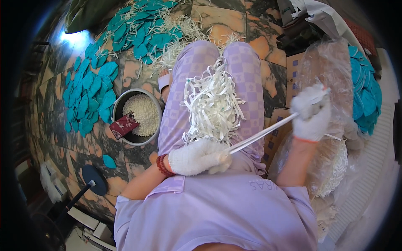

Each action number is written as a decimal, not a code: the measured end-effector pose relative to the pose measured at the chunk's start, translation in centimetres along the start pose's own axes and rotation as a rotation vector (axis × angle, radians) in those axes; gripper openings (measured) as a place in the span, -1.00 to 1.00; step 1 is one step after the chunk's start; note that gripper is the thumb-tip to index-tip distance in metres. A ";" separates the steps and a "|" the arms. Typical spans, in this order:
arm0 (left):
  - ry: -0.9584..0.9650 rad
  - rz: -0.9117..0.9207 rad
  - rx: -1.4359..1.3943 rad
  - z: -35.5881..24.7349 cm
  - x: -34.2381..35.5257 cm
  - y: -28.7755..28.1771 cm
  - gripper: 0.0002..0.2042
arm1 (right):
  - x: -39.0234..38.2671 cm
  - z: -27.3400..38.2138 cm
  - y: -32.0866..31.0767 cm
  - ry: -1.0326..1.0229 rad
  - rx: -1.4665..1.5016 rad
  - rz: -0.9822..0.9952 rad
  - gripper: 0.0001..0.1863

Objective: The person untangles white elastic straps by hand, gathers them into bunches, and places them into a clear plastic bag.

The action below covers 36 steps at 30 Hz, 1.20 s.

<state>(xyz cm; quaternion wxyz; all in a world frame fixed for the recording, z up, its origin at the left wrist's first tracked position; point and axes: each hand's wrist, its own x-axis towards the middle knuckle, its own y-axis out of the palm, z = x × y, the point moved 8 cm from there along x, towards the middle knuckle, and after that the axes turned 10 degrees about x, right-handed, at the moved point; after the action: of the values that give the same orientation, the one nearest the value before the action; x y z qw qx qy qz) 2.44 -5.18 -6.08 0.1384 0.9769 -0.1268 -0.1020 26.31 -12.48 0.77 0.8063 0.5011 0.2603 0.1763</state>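
Note:
My left hand (194, 158), in a white knitted glove with a red bead bracelet at the wrist, is closed low over my lap. My right hand (312, 113), gloved in white with an orange cuff, is raised at the right and closed too, slightly blurred. Between them a white elastic strap (264, 132) runs taut in a slanting double line, one end in each hand. A loose heap of white elastic straps (215, 104) lies across my thighs, just beyond the left hand.
Teal flat pads (90, 92) are heaped on the tiled floor at left, more at the far side among loose straps (188, 27). A grey pot (158, 106) holds white beads and a maroon packet (124, 126). At right are clear plastic bags (324, 62), cardboard (278, 119) and teal pads (366, 92).

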 end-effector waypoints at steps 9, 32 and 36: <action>-0.054 -0.222 -0.498 -0.1 2.4 -2.2 -0.60 | -4.6 -9.3 7.2 0.442 0.216 0.491 -0.65; -0.184 -0.395 -0.130 -1.3 0.3 -3.9 -0.63 | -1.9 -6.6 0.0 -0.100 -1.842 0.324 -0.67; -0.144 -0.448 -0.188 -0.5 0.1 -3.9 -0.62 | -1.5 -10.1 -3.0 -0.127 -1.989 0.407 -0.70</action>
<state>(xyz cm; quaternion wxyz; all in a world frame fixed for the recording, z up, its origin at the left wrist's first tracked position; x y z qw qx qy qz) 3.46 -1.47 -6.81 0.1931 0.9537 0.0933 -0.2107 19.17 -7.33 -5.20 0.8246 -0.3533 -0.1376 0.4199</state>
